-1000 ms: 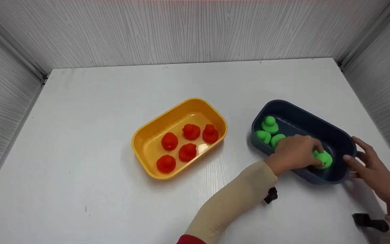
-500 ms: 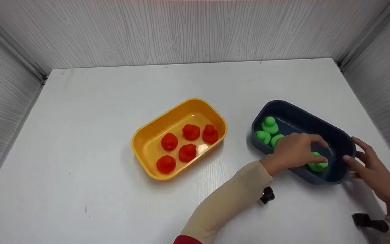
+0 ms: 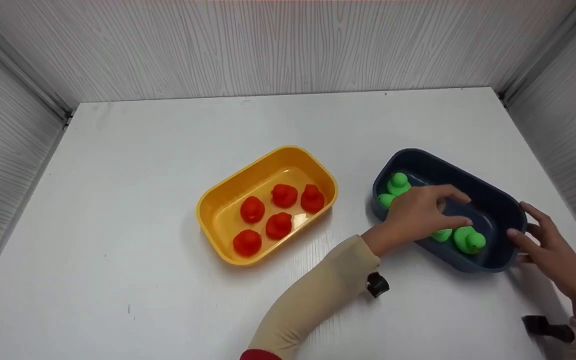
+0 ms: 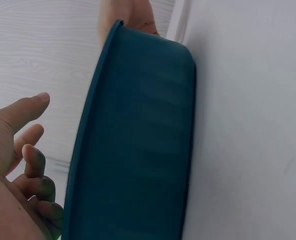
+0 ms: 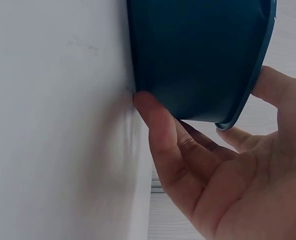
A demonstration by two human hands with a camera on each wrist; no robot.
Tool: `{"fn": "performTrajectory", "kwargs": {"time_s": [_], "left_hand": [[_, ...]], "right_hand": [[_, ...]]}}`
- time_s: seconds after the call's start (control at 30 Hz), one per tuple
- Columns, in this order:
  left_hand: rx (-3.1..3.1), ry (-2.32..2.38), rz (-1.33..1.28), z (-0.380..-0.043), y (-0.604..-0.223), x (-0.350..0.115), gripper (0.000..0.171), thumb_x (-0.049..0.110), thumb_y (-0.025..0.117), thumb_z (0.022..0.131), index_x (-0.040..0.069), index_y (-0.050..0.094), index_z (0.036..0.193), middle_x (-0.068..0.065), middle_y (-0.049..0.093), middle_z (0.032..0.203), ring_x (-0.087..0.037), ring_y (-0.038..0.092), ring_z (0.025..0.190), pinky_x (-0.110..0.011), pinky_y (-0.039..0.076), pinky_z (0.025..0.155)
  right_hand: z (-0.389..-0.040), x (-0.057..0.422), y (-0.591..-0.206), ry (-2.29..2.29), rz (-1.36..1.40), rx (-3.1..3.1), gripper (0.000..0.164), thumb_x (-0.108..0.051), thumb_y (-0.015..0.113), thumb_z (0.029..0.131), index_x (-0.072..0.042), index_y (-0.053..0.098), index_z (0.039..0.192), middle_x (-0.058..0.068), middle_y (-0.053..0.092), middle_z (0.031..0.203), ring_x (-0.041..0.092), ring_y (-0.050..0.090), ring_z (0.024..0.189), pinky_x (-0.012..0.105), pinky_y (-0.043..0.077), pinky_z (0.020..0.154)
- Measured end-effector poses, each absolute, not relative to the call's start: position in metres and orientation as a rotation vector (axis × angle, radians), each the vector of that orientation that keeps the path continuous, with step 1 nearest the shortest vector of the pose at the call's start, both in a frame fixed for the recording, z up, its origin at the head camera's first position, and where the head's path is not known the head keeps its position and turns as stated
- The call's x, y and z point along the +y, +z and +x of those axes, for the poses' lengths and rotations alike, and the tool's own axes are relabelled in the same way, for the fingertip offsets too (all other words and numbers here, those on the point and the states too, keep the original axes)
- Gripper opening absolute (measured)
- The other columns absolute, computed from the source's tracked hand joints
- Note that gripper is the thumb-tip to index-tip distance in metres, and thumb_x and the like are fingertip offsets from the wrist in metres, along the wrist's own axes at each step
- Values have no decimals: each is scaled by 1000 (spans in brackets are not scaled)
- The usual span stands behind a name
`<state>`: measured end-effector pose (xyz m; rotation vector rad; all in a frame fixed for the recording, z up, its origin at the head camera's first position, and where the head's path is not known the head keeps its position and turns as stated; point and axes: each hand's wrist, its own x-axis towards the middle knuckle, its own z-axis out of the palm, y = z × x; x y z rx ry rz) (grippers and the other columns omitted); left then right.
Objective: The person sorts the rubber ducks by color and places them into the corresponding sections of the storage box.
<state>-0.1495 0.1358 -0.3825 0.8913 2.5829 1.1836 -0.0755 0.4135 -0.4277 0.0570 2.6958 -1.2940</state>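
Several green toy ducks (image 3: 469, 240) sit in a dark blue bin (image 3: 488, 192) on the right of the table. My left hand (image 3: 418, 212) hovers over this bin's near side, thumb and index finger spread with nothing between them; it covers part of the ducks. In the left wrist view that hand (image 4: 17, 165) shows beside the bin's rim, its other fingers loosely bent. At the bin's right end, my right hand (image 3: 550, 250) holds the wall. The right wrist view has its fingers (image 5: 163, 135) bent around the bin's outside, with the thumb near the rim.
A yellow bin (image 3: 228, 182) with several red toy ducks (image 3: 278, 226) stands left of the blue one. Pale panels (image 3: 278, 45) close off the back and both sides of the white table (image 3: 118, 200). Black straps hang at both wrists.
My left hand has let go of a green duck in the blue bin, its fingers parting, and has drawn back to the left. The right hand stays at the bin's end.
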Motion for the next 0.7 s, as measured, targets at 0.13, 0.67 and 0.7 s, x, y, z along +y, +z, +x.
{"fn": "performTrajectory", "kwargs": {"time_s": [0.13, 0.67, 0.7], "left_hand": [[2502, 1408, 906, -148, -383, 118, 37, 44, 74, 82, 30, 68, 116, 10, 44, 65, -1, 39, 55, -14, 25, 47], [2368, 1812, 692, -147, -384, 29, 37, 32, 78, 81, 19, 69, 114, 5, 50, 69, -5, 40, 60, -17, 30, 55], [2377, 1828, 679, -147, -385, 21, 37, 31, 78, 81, 18, 68, 114, 5, 50, 68, -6, 39, 60, -17, 30, 55]], "right_hand": [[-75, 414, -426, -1270, 32, 2719, 68, -22, 44, 103, -32, 2, 155, 47, 20, 139, -18, 50, 87, 16, 51, 64], [-76, 410, -402, -1188, -40, 2932, 65, -18, 48, 102, -28, 13, 155, 26, 21, 157, -11, 33, 128, 0, 32, 90], [-76, 408, -399, -1199, -36, 2939, 64, -18, 47, 102, -28, 13, 155, 20, 19, 159, -7, 26, 135, 2, 26, 98]]}}
